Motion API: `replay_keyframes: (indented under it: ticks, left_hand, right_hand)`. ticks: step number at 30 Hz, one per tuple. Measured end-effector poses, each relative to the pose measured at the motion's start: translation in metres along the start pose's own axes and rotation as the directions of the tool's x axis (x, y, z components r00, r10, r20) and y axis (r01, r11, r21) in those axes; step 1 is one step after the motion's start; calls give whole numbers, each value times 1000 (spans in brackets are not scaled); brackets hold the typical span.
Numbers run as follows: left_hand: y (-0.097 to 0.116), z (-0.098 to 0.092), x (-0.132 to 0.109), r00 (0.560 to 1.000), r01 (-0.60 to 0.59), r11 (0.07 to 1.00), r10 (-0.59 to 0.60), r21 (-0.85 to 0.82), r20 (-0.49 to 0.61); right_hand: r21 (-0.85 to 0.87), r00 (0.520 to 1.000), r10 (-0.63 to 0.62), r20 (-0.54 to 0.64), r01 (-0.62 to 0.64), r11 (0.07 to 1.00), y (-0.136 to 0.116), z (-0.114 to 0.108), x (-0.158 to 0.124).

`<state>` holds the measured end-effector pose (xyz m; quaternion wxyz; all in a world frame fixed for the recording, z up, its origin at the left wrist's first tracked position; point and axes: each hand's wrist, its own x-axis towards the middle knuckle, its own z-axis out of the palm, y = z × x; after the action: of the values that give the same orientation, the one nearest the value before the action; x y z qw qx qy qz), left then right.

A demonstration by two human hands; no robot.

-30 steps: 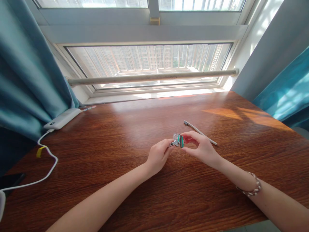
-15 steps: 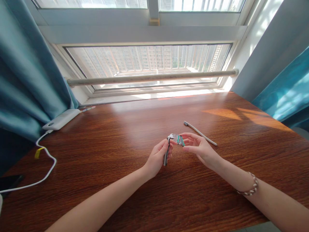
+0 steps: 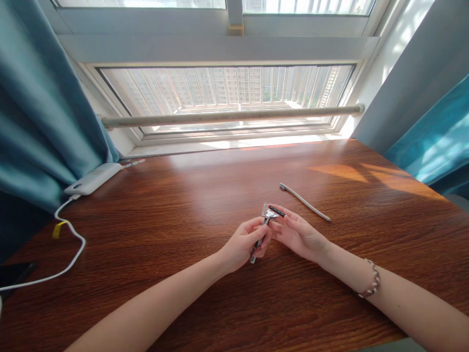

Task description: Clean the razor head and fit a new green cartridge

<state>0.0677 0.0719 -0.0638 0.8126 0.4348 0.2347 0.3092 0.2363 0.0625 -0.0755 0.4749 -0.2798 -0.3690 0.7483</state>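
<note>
A razor [image 3: 259, 243] with a dark and silver handle is held above the wooden table by my left hand [image 3: 244, 243], whose fingers are closed round the handle. Its silver head points up and away, with a black strip and a clear plastic piece at the top. The fingertips of my right hand [image 3: 301, 233] pinch the right end of the head, beside the black strip. Beyond my right hand a white toothbrush [image 3: 306, 201] with dark bristles lies on the table.
On the wooden table [image 3: 176, 205], a white power bank [image 3: 93, 179] with a white cable [image 3: 78, 237] and yellow tag lies at the left. A dark flat object [image 3: 16, 274] sits at the left edge. Blue curtains [image 3: 47, 98] hang at both sides of the window.
The razor has turned in my left hand, so the black strip shows where green-edged strips faced before. My right hand has shifted slightly left and lower, its fingers now at the head's end.
</note>
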Motion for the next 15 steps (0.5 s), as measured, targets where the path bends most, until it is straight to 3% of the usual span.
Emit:
replay_keyframes:
  ticks: [10, 15]
  left_hand:
    - [-4, 0, 0, 998, 8, 1000, -7, -14, 65]
    - [-5, 1, 0, 998, -2, 1000, 2, -2, 56]
  right_hand:
    - [233, 994, -4, 112, -23, 972, -1, 10, -1]
    - [265, 993, 9, 115, -40, 963, 2, 8, -1]
